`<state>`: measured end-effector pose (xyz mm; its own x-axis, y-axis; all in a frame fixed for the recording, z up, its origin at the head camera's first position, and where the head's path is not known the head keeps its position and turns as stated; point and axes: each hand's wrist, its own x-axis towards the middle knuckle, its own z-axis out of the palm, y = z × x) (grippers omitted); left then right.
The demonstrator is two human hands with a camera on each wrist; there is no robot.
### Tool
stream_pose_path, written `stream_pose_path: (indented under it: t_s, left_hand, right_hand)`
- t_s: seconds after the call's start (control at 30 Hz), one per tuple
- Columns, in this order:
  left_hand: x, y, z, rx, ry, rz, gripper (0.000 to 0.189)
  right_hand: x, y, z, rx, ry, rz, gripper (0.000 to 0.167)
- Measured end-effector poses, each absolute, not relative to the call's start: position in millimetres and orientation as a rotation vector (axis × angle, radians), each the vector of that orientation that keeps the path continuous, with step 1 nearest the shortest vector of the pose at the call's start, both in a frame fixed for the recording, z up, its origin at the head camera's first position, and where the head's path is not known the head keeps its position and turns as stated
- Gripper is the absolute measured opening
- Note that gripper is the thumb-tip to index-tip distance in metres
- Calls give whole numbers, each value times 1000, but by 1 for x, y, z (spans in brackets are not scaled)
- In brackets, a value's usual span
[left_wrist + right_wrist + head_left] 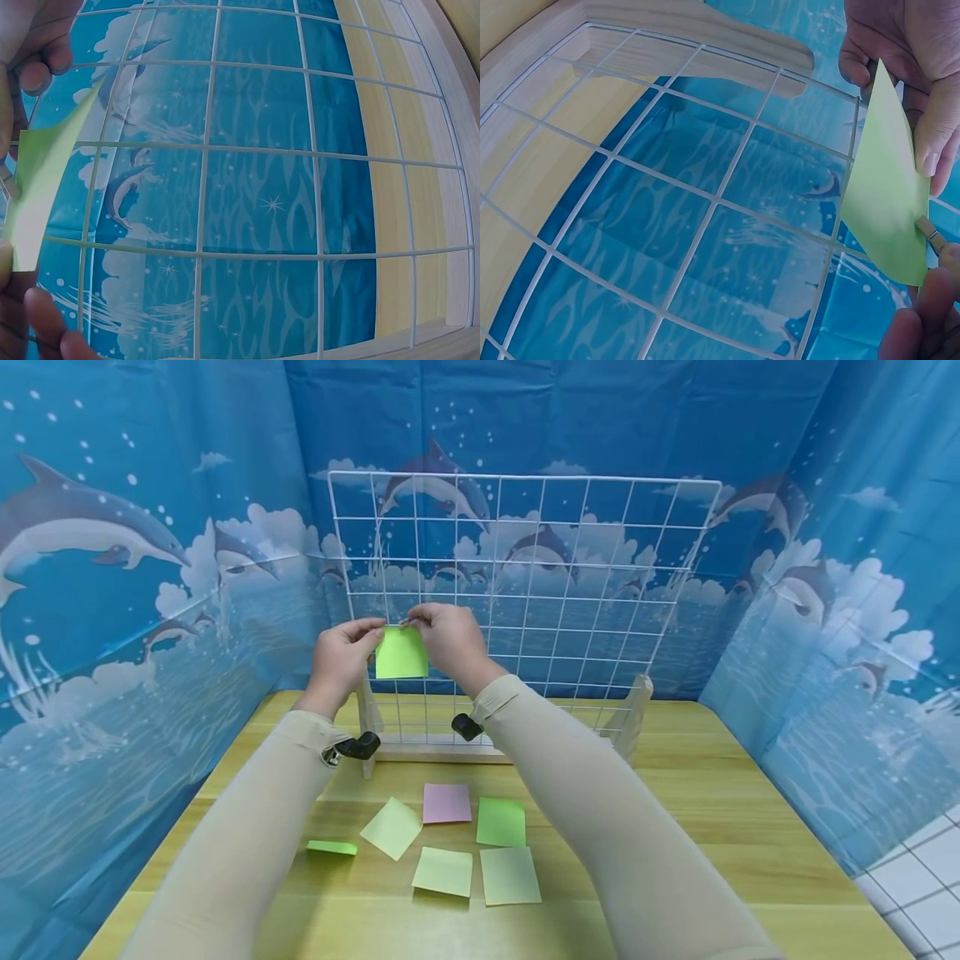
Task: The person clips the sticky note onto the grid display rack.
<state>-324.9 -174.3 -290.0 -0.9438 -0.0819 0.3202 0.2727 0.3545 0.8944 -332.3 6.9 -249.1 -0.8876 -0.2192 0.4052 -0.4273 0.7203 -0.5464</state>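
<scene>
No writing shows anywhere. Both hands hold one green note [401,653] against the white wire grid [570,577]: the left hand [341,658] pinches its left edge, the right hand [450,639] its top with a small clip [932,235]. Below the wrists, six more notes [442,839] lie on the wooden counter [712,810], dolphin-printed blue curtains [112,610] around.

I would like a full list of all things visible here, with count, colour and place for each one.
held note: 1, green, at the grid, pinched by both hands
small clip: 1, wooden, at the held note's edge
wire grid: 1, white, upright in a wooden base
loose notes: 6, five green or yellow-green and one pink, on the table
table: 1, yellow wood
backdrop: blue dolphin print, around the table
left hand: 1, at the note's left edge
right hand: 1, at the note's top right
</scene>
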Motion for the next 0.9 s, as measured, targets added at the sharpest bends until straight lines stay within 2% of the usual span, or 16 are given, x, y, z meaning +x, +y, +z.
stream_pose_path:
  t_s: [0.9]
  left_hand:
    - [-325, -173, -294, -148, -2287, -1567, 33]
  right_hand:
    - [-332, 3, -235, 534, -2733, 542, 34]
